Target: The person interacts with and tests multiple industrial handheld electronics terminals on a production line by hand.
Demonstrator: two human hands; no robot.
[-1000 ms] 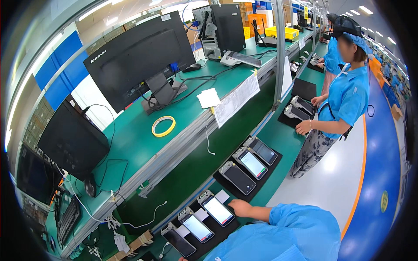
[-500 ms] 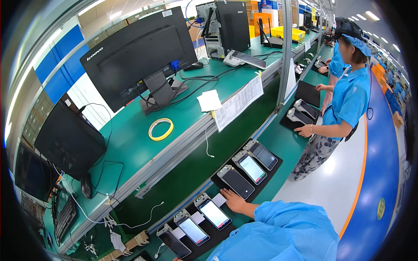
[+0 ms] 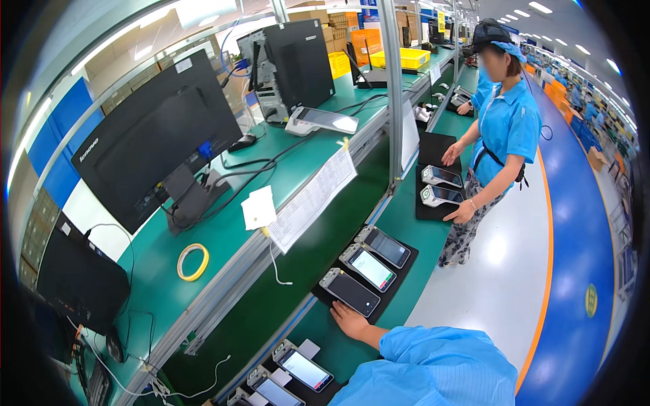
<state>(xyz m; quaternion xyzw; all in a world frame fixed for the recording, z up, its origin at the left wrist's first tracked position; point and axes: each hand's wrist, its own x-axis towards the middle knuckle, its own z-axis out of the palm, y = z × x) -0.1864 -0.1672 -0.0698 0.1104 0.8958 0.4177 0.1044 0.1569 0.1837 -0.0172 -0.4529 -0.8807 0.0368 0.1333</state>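
Right hand (image 3: pixel 350 322), nearer: we find fingers (image 3: pixel 340 312) extended, no grip seen | dark-screened payment terminal (image 3: pixel 352 292): just ahead-right of fingers, long axis roughly parallel | left hand: unseen

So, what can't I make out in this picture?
All in the head view:
Left hand: out of sight, beyond the lower edge or behind the person's blue clothing.
Right hand: palm hidden by its own back.
Leftmost terminal: cut off by lower edge.
Printed sheet: text too small.

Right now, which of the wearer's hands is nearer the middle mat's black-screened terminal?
Right: the right hand lies just beside the terminal; the left hand is out of view.
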